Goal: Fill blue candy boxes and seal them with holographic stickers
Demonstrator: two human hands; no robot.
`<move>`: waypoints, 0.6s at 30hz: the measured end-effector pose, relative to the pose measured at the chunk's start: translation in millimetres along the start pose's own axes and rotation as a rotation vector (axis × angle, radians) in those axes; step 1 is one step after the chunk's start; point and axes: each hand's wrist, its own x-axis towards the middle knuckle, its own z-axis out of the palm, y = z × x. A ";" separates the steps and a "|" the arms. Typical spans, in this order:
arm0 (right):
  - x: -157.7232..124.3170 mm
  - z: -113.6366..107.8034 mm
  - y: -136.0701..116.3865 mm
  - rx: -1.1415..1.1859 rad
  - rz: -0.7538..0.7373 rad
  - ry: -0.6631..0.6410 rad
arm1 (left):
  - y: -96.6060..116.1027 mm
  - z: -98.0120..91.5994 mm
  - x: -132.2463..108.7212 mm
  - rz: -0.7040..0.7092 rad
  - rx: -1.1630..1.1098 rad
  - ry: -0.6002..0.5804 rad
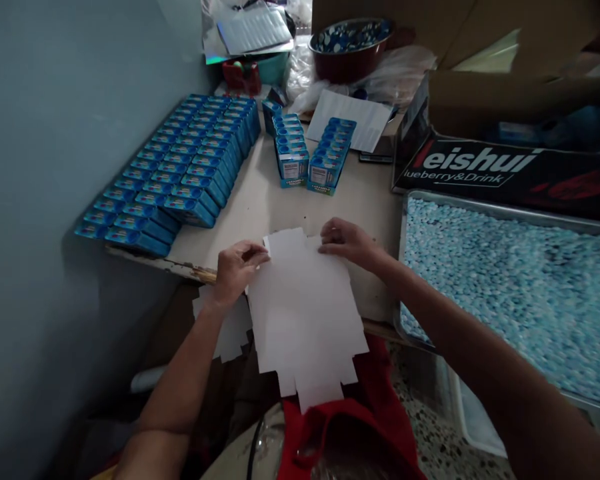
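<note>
A flat white die-cut box blank, with notched flaps at both ends, reaches from the table's front edge down over a red apron. Whether other blanks lie under it I cannot tell. At its far left corner my left hand is closed, thumb and fingers pinching a narrow flap. My right hand has curled fingers at the far right corner, holding the edge there. Another white blank shows lower down, partly behind my left forearm.
Rows of small blue boxes stand on the table's left. Two short rows of blue boxes stand ahead. At right are a metal tray of blue-and-white pieces and a black carton. A bowl sits behind.
</note>
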 end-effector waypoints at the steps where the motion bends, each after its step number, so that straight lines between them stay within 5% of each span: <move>1: -8.5 -2.3 -0.8 0.123 0.083 -0.018 | 0.7 -1.8 3.0 -0.050 -0.079 0.001; 6: -44.5 0.3 -0.4 0.400 0.267 -0.137 | -10.4 -16.0 3.7 -0.418 -0.518 -0.183; 9: -52.9 10.9 0.7 0.524 0.324 0.024 | -10.8 -18.2 -18.0 -0.488 -0.752 -0.251; 13: -46.9 23.4 -0.7 0.649 0.354 0.180 | 8.6 -0.7 -41.4 -0.425 -0.904 -0.128; 16: -33.4 29.0 -2.6 0.480 0.192 0.214 | 19.7 18.3 -34.2 -0.490 -0.900 0.043; 18: -22.6 30.6 -2.8 0.261 0.075 0.232 | 20.0 27.3 -21.5 -0.488 -0.884 0.056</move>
